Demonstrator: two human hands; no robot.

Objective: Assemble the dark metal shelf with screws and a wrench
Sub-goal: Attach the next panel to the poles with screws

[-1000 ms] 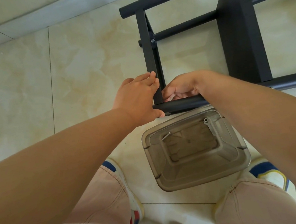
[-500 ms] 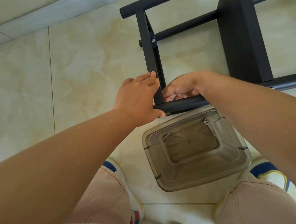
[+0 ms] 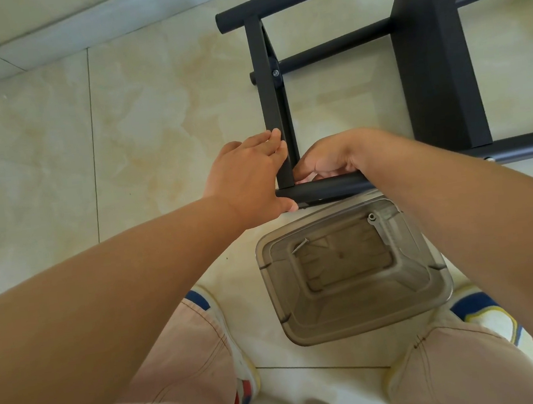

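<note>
Here the dark metal shelf frame [image 3: 431, 62] lies on its side on the pale marbled floor tiles [image 3: 151, 121], its round tubes running left to right and slightly upward toward the right, while a flat crossbar [image 3: 273, 109] runs away from the person. The left hand [image 3: 249, 180] forms a grip at the corner where the crossbar meets the near round tube [image 3: 326, 187]: fingers wrapped on the crossbar's outer face, thumb under the tube end. Just right of that grip, the right hand [image 3: 326, 159] curls its fingers inside the corner; whether they pinch anything cannot be told. Directly below both grips sits a clear smoky plastic container [image 3: 438, 285] holding a small silver wrench [image 3: 380, 232] and a screw [image 3: 299, 246].
</note>
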